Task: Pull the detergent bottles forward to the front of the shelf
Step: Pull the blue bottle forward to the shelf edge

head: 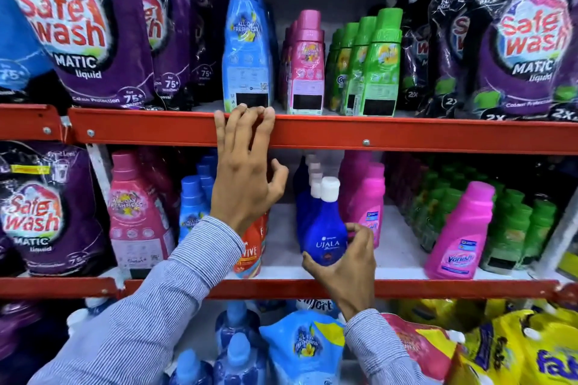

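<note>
My right hand (345, 262) grips a dark blue Ujala bottle (325, 228) with a white cap near the front edge of the middle shelf (403, 272); more blue bottles line up behind it. My left hand (244, 166) is raised with fingers spread, its fingertips resting on the red rail (406, 134) of the upper shelf just below a tall light-blue bottle (247, 44). That hand holds nothing. A red Revive bottle (251, 255) stands behind my left wrist, partly hidden. Pink Vanish bottles (459, 237) stand to the right.
Purple Safewash pouches (78, 28) fill both ends of the upper shelf, with small pink (306, 69) and green bottles (378, 66) between. Green bottles (513, 228) crowd the middle shelf's right. Blue and yellow refill pouches (312, 350) lie below.
</note>
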`<action>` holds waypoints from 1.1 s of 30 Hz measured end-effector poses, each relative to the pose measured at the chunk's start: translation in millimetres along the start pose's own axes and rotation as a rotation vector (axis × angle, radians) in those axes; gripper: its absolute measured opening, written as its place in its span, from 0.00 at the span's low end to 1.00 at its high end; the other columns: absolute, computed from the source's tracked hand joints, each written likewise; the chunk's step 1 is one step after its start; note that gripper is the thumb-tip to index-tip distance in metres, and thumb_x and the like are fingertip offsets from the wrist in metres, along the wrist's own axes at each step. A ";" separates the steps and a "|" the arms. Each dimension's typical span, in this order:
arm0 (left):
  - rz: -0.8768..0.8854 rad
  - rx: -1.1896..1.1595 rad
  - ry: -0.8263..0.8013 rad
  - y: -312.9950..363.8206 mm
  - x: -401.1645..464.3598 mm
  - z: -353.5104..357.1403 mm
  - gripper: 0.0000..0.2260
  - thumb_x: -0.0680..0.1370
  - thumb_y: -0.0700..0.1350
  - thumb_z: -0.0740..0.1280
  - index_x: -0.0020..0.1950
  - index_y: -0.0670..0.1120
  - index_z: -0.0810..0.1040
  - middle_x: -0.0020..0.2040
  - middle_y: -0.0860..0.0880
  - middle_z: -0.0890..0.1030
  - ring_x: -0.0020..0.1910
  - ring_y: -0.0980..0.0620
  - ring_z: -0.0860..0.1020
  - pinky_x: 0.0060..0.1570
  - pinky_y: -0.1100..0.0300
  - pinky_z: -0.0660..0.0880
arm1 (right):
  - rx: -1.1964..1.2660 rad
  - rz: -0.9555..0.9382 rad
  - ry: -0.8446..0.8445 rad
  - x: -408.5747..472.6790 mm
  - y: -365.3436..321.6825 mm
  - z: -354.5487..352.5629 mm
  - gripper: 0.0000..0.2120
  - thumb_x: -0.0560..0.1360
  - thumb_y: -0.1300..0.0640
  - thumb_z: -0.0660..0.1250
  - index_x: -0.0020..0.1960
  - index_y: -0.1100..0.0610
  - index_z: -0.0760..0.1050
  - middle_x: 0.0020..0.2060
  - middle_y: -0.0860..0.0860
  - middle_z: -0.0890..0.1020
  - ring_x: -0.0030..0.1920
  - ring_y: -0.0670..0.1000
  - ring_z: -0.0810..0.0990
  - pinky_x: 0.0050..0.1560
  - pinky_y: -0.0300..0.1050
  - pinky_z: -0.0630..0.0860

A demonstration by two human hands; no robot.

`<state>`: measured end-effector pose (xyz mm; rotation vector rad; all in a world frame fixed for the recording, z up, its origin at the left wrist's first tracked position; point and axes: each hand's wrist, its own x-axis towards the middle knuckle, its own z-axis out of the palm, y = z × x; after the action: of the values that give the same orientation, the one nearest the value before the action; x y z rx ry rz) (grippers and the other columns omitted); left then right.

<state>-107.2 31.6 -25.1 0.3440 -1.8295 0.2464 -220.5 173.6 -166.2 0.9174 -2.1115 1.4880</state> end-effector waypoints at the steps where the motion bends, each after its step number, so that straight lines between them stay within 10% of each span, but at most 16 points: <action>1: 0.000 0.001 -0.002 -0.1 0.0 -0.3 0.33 0.71 0.42 0.67 0.77 0.41 0.67 0.72 0.40 0.72 0.77 0.39 0.64 0.83 0.43 0.43 | -0.004 0.019 -0.017 -2.4 3.3 6.2 0.38 0.54 0.43 0.77 0.56 0.55 0.66 0.50 0.47 0.70 0.50 0.50 0.73 0.50 0.47 0.76; 22: -0.033 0.079 -0.100 10.0 -4.9 -5.4 0.38 0.69 0.44 0.67 0.79 0.42 0.62 0.79 0.39 0.65 0.82 0.37 0.56 0.81 0.34 0.48 | 0.073 0.057 -0.127 -17.8 38.9 23.5 0.40 0.58 0.38 0.79 0.60 0.53 0.64 0.53 0.47 0.69 0.55 0.48 0.72 0.55 0.41 0.74; 26: -0.031 0.033 -0.124 34.4 -40.1 -8.5 0.37 0.71 0.49 0.67 0.80 0.45 0.63 0.81 0.41 0.62 0.82 0.38 0.56 0.81 0.36 0.52 | 0.106 0.010 -0.007 -26.1 57.3 -15.0 0.28 0.67 0.38 0.73 0.59 0.48 0.67 0.51 0.45 0.71 0.53 0.40 0.72 0.51 0.29 0.69; 33: 0.095 -0.160 -0.442 99.4 -159.1 23.5 0.32 0.70 0.49 0.68 0.74 0.42 0.72 0.71 0.45 0.78 0.73 0.43 0.74 0.73 0.43 0.65 | 0.009 0.114 0.344 -10.4 103.3 -82.9 0.22 0.68 0.51 0.71 0.57 0.58 0.70 0.51 0.56 0.74 0.53 0.56 0.73 0.57 0.40 0.66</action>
<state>-122.6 133.4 -183.6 0.2086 -2.2885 0.0906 -290.2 276.5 -213.0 0.5058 -1.9299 1.5824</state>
